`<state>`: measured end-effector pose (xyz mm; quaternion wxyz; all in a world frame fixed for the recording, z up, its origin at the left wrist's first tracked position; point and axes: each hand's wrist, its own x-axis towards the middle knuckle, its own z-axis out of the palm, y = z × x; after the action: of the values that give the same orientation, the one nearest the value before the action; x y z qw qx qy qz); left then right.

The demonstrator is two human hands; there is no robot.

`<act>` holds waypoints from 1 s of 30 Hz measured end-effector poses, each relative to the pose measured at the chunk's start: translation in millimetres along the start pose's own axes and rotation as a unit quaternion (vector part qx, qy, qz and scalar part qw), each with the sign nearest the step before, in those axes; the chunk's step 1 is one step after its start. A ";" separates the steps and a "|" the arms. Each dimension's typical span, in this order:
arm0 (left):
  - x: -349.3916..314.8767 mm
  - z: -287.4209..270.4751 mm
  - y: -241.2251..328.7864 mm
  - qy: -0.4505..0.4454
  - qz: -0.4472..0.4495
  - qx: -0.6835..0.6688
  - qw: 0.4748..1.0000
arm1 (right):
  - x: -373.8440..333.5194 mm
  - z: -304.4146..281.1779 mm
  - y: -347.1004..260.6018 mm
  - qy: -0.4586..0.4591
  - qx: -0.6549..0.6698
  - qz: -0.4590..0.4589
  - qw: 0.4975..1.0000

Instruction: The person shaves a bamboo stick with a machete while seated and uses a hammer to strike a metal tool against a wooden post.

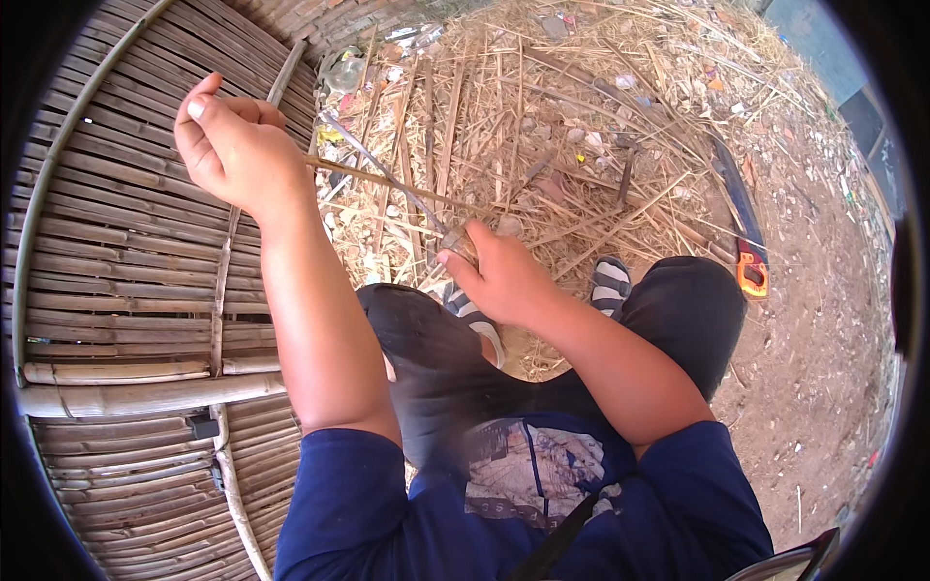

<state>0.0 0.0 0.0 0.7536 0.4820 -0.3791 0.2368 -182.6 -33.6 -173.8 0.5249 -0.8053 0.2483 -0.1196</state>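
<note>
A: Left hand (pixel 237 155)?
B: Raised at far left, over the slatted bamboo panel (pixel 126 290). Fingers curled inward, thumb uppermost; cannot tell whether they grasp anything, as the palm side is hidden.

A: Right hand (pixel 499 271)?
B: Near the centre, in front of the knees. Thumb and fingers closed on the near end of a slim grey tool (pixel 366 151), which points far and left.

A: Position of the bamboo strip (pixel 344 170)?
B: Between the hands. Its left end passes out of sight behind the left wrist; its right end lies just beyond the right hand. Strip and tool cross in view; contact cannot be confirmed.

A: Surroundings?
B: Straw (pixel 572 165) litters the ground on the far side. Hand saw (pixel 744 218) at right, orange handle toward the near side.
</note>
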 end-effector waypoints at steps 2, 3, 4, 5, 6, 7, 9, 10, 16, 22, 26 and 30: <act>1.7 -5.8 2.7 -0.005 -0.010 0.023 1.000 | 9.6 7.0 12.6 0.008 0.010 0.010 1.000; 8.0 -1.3 5.0 -0.005 0.006 0.010 1.000 | 20.8 5.0 18.8 0.007 0.059 0.019 0.998; 8.2 0.9 3.1 -0.003 0.009 -0.002 1.000 | 26.6 3.8 27.4 0.003 0.104 0.039 0.994; 8.4 3.9 1.9 -0.002 0.013 -0.015 1.000 | 30.8 2.3 34.0 0.000 0.150 0.059 0.987; 6.4 6.1 0.7 -0.009 0.016 -0.010 1.000 | 28.9 4.8 32.1 0.055 0.110 0.023 0.992; 3.5 3.0 0.6 -0.013 0.017 0.000 1.000 | 23.4 4.4 22.9 0.074 0.131 -0.007 0.989; 3.5 -1.2 1.1 -0.020 0.025 0.006 0.999 | 9.2 -3.9 -1.5 0.112 0.176 -0.071 0.975; 2.7 -1.9 0.7 -0.020 0.026 0.000 0.999 | 0.4 -8.5 -11.6 0.106 0.199 -0.089 0.970; -0.7 6.3 -1.0 0.003 0.027 -0.020 0.999 | -8.1 13.9 -7.3 0.040 0.074 -0.085 0.993; -1.6 4.1 2.8 -0.043 0.017 0.002 0.999 | 4.0 8.2 0.5 0.016 0.116 -0.019 0.993; -4.0 7.2 5.5 -0.058 0.013 -0.023 0.998 | -4.0 0.7 -6.1 0.091 0.182 -0.080 0.976; -7.7 7.0 6.3 -0.070 0.016 -0.033 0.997 | -16.2 -3.5 -15.3 0.145 0.216 -0.158 0.953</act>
<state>-11.5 -3.6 -1.0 0.7367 0.4661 -0.4464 0.2017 -193.7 -22.8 -157.3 0.6187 -0.6757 0.1599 -0.3675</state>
